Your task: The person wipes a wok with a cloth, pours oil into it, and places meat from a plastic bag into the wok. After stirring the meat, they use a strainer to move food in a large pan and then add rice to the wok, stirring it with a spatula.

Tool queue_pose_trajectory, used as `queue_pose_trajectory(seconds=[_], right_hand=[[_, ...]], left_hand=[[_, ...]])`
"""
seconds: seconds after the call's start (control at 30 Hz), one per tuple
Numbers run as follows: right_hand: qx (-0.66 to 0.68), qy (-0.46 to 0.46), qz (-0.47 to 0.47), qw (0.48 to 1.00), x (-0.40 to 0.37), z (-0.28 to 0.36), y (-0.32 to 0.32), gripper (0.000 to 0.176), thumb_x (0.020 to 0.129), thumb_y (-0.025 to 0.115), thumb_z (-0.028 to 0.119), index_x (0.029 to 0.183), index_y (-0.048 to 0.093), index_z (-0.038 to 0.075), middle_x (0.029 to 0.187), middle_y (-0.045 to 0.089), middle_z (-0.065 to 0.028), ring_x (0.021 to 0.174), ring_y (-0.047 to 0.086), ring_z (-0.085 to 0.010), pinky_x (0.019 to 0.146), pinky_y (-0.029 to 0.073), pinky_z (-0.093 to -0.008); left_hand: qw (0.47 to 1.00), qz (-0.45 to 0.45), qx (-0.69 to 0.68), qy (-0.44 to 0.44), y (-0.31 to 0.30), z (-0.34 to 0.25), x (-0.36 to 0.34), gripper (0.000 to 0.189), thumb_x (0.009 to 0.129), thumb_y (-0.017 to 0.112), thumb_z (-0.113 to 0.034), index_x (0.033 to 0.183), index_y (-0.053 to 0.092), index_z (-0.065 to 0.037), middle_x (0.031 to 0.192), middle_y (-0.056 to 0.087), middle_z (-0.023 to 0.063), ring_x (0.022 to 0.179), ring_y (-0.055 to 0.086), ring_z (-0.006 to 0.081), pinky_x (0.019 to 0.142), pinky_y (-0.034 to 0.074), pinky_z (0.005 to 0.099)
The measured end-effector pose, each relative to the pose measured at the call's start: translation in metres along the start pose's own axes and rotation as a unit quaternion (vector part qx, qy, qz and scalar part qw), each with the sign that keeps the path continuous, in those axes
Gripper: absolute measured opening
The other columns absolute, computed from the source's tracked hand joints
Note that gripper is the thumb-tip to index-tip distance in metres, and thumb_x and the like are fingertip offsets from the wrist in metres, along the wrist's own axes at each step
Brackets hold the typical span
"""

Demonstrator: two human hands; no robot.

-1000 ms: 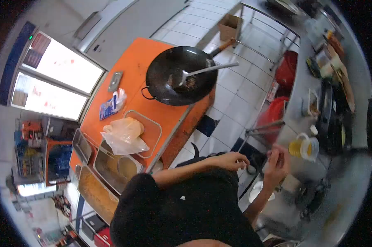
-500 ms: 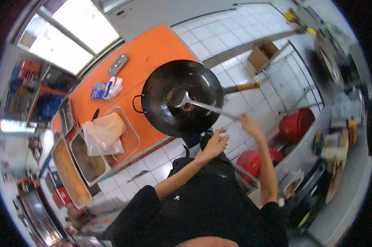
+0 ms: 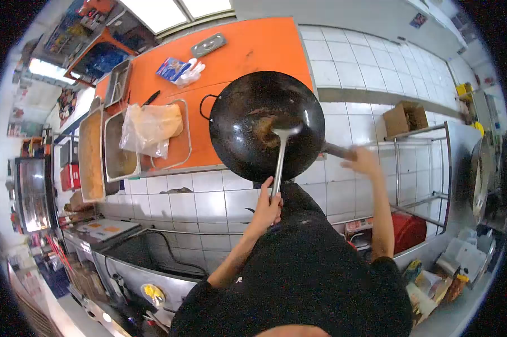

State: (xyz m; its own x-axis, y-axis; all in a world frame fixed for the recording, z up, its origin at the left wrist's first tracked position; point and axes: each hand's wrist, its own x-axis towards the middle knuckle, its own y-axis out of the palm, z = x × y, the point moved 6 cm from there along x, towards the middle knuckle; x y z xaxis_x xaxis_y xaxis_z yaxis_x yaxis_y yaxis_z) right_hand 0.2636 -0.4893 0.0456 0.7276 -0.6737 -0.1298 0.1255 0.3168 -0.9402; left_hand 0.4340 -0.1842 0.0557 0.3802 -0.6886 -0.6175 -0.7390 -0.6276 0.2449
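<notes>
A large black wok [image 3: 239,106] tilts at the orange table's front edge, its inside facing me and its bottom marked with brown residue. My left hand [image 3: 268,206] is closed around the handle of a metal ladle [image 3: 281,154], whose head rests in the wok's middle. On the right, my right hand [image 3: 365,162] is at the end of the wok's long handle [image 3: 337,149], its fingers wrapped round it and slightly smeared by motion. The small loop handle [image 3: 203,106] on the wok's left side is untouched.
The orange table [image 3: 253,45] carries a plastic bag [image 3: 152,129], a blue packet [image 3: 173,69], a metal lid [image 3: 208,45] and metal trays [image 3: 90,151]. A wire rack [image 3: 421,140] with a cardboard box [image 3: 405,118] stands right. A metal sink [image 3: 147,253] lies lower left.
The ladle has passed from my right hand to my left, its handle now pointing toward me. My right hand has moved onto the wok's handle. The whole view has turned.
</notes>
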Motion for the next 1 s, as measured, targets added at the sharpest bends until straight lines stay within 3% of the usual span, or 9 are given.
queue_pose_trajectory(seconds=[0.03, 0.1, 0.17, 0.3, 0.47, 0.63, 0.73, 0.83, 1.0], right_hand=[[0.058, 0.015, 0.179, 0.982, 0.011, -0.017, 0.035, 0.048, 0.070, 0.075, 0.038, 0.100, 0.060, 0.003, 0.084, 0.066, -0.0121, 0.080, 0.062, -0.0254, 0.071, 0.048, -0.0403], [0.094, -0.015, 0.260, 0.961, 0.007, -0.013, 0.047, 0.046, 0.066, 0.079, 0.035, 0.092, 0.059, 0.002, 0.072, 0.064, -0.0118, 0.064, 0.062, -0.0225, 0.056, 0.049, -0.0389], [0.166, 0.127, 0.393, 0.895, -0.015, 0.023, 0.044, 0.047, 0.065, 0.079, 0.036, 0.089, 0.060, 0.000, 0.073, 0.063, -0.0093, 0.061, 0.060, -0.0197, 0.056, 0.049, -0.0341], [0.381, 0.160, 0.465, 0.783, -0.061, 0.059, 0.100, 0.029, 0.074, 0.075, 0.024, 0.078, 0.057, 0.002, 0.061, 0.055, -0.0037, 0.045, 0.051, -0.0119, 0.039, 0.042, -0.0271], [0.448, 0.181, 0.435, 0.760, -0.072, 0.109, 0.102, 0.027, 0.079, 0.072, 0.020, 0.080, 0.048, 0.006, 0.059, 0.049, -0.0012, 0.045, 0.050, -0.0112, 0.040, 0.043, -0.0268], [0.518, 0.182, 0.472, 0.690, -0.079, 0.085, 0.114, 0.029, 0.082, 0.070, 0.024, 0.082, 0.046, 0.008, 0.060, 0.048, -0.0007, 0.050, 0.050, -0.0107, 0.043, 0.043, -0.0258], [0.572, 0.199, 0.562, 0.564, -0.091, 0.082, 0.109, 0.027, 0.084, 0.067, 0.024, 0.082, 0.044, 0.010, 0.058, 0.044, 0.0012, 0.048, 0.046, -0.0101, 0.044, 0.040, -0.0267], [0.575, 0.186, 0.594, 0.531, -0.080, 0.071, 0.101, 0.024, 0.086, 0.064, 0.023, 0.081, 0.044, 0.010, 0.057, 0.043, 0.0014, 0.047, 0.044, -0.0095, 0.044, 0.039, -0.0268], [0.529, 0.200, 0.595, 0.571, -0.079, 0.070, 0.099, 0.021, 0.088, 0.060, 0.022, 0.078, 0.044, 0.011, 0.055, 0.041, 0.0017, 0.045, 0.042, -0.0093, 0.043, 0.037, -0.0259]], left_hand=[[1.000, 0.001, 0.022, 0.001, -0.005, 0.007, -0.014, 0.052, 0.095, 0.041, -0.009, 0.142, 0.020, -0.016, 0.074, 0.047, 0.0051, 0.041, 0.041, 0.0087, 0.036, 0.037, 0.0241], [1.000, -0.011, 0.020, 0.011, -0.016, 0.013, -0.041, 0.052, 0.094, 0.043, -0.009, 0.142, 0.025, -0.016, 0.072, 0.047, 0.0041, 0.042, 0.041, 0.0082, 0.036, 0.037, 0.0235], [0.994, -0.057, 0.095, -0.013, -0.038, 0.008, -0.070, 0.052, 0.092, 0.044, -0.009, 0.141, 0.032, -0.015, 0.068, 0.047, 0.0033, 0.044, 0.042, 0.0083, 0.037, 0.037, 0.0245], [0.987, -0.116, 0.104, 0.045, -0.034, 0.008, -0.038, 0.054, 0.091, 0.045, -0.011, 0.143, 0.029, -0.011, 0.065, 0.047, 0.0023, 0.043, 0.041, 0.0096, 0.038, 0.038, 0.0267], [0.993, -0.093, 0.072, 0.011, -0.023, 0.014, -0.070, 0.055, 0.091, 0.047, -0.010, 0.142, 0.029, -0.008, 0.066, 0.047, 0.0023, 0.043, 0.041, 0.0099, 0.038, 0.038, 0.0260], [0.979, -0.198, 0.037, 0.036, 0.008, -0.005, -0.022, 0.055, 0.091, 0.047, -0.010, 0.143, 0.028, -0.009, 0.070, 0.048, 0.0031, 0.041, 0.040, 0.0084, 0.037, 0.037, 0.0244], [0.988, -0.155, 0.007, 0.021, 0.035, 0.005, -0.032, 0.055, 0.091, 0.047, -0.009, 0.143, 0.030, -0.010, 0.070, 0.049, 0.0032, 0.041, 0.041, 0.0082, 0.035, 0.036, 0.0247], [0.975, -0.217, 0.036, 0.041, 0.037, 0.004, -0.029, 0.054, 0.091, 0.047, -0.010, 0.143, 0.030, -0.011, 0.068, 0.049, 0.0018, 0.041, 0.042, 0.0080, 0.035, 0.035, 0.0246], [0.966, -0.241, -0.024, 0.086, 0.075, 0.003, 0.029, 0.055, 0.092, 0.048, -0.015, 0.144, 0.030, -0.014, 0.067, 0.048, 0.0000, 0.039, 0.040, 0.0077, 0.035, 0.034, 0.0249]])
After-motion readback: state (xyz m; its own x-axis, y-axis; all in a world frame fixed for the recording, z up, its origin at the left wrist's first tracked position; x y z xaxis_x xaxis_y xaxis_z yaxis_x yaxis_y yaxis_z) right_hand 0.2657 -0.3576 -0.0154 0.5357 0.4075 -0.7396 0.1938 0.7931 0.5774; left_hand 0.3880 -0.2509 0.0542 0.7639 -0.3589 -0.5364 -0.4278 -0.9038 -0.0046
